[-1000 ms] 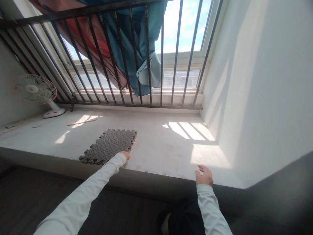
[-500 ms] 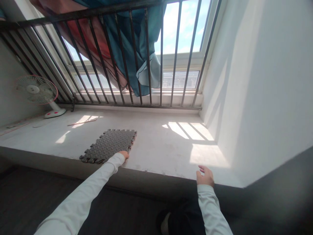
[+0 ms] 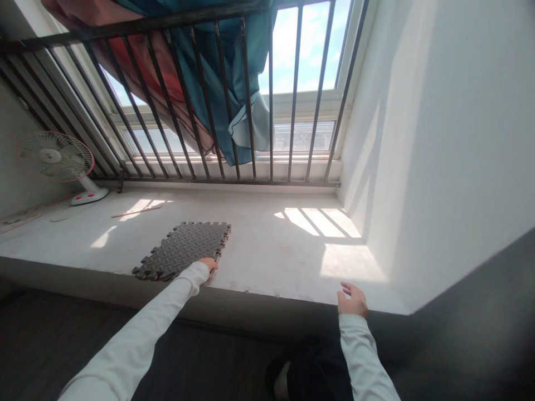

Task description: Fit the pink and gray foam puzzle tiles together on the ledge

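Grey interlocking foam mats point(image 3: 184, 248) with a raised tread pattern and toothed edges lie in what looks like a small stack on the white window ledge point(image 3: 259, 256). My left hand point(image 3: 209, 264) grips their near right corner, its fingers closed around the edge and partly hidden. Over the ledge's front edge, well to the right of the mats, my right hand point(image 3: 352, 301) is held with its fingers apart and nothing in it.
A dark metal railing point(image 3: 200, 111) runs along the window behind the ledge, with a teal and pink curtain point(image 3: 238, 83) behind its bars. At the far left stands a small fan point(image 3: 90, 192). A thin stick point(image 3: 137, 211) lies near it. A white wall point(image 3: 451, 139) bounds the right side.
The view has shifted slightly. My left hand stays on the corner of the mats, and my right hand has hardly moved.
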Demonstrator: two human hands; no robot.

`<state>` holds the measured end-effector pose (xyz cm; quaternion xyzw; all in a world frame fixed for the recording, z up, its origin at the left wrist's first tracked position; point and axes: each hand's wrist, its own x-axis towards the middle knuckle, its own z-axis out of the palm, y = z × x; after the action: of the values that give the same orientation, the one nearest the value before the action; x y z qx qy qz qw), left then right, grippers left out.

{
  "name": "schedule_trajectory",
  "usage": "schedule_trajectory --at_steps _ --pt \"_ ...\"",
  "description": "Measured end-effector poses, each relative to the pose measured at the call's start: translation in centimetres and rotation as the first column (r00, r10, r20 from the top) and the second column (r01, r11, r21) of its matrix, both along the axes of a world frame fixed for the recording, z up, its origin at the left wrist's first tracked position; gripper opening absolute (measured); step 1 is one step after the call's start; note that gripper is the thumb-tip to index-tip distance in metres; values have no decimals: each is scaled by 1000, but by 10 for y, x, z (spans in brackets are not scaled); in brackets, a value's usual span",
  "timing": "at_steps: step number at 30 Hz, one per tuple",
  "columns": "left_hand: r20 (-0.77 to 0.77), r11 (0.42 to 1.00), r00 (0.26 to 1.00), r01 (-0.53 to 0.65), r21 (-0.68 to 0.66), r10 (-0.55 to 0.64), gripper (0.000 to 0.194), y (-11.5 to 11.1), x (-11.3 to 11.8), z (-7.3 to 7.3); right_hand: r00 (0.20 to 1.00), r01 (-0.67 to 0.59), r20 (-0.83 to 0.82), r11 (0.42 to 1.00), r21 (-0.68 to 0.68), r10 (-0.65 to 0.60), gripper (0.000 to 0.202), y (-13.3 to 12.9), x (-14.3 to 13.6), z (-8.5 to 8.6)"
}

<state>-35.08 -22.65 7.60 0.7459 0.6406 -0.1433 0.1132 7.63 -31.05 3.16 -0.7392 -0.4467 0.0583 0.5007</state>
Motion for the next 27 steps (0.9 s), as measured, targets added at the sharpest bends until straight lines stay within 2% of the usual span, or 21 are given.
schedule_trajectory --at_steps 2,4,7,10,13,16,19,27 --pt "-24 1000 999 26 -12 -26 44 -8 -1 5 1000 1 -3 1000 -6 -1 31 0 0 0" --pt "-73 999 997 5 38 -2 46 -20 -3 10 1000 5 -5 1000 -12 -5 30 0 -1 1" --pt "-135 977 977 -141 161 164 37 -42 -5 14 1000 3 -7 1000 -20 -3 29 2 -2 1" --pt "-126 933 933 -314 173 337 33 -60 -4 9 1000 -12 -6 999 -38 12 29 3 -3 1" --pt "-117 892 894 -406 201 433 34 -70 2 0 1000 -24 -3 997 -67 24 29 5 -6 1" --pt "-117 869 872 -446 214 476 32 -71 14 -5 999 -36 4 996 -78 36 30 4 -8 2" --pt "-89 840 843 -508 189 530 31 -67 23 -4 999 -46 12 996 -81 47 31 2 -9 5" --pt "14 780 808 -573 250 589 35 -57 16 14 992 -83 -101 989 -125 70 31 -4 -8 13"
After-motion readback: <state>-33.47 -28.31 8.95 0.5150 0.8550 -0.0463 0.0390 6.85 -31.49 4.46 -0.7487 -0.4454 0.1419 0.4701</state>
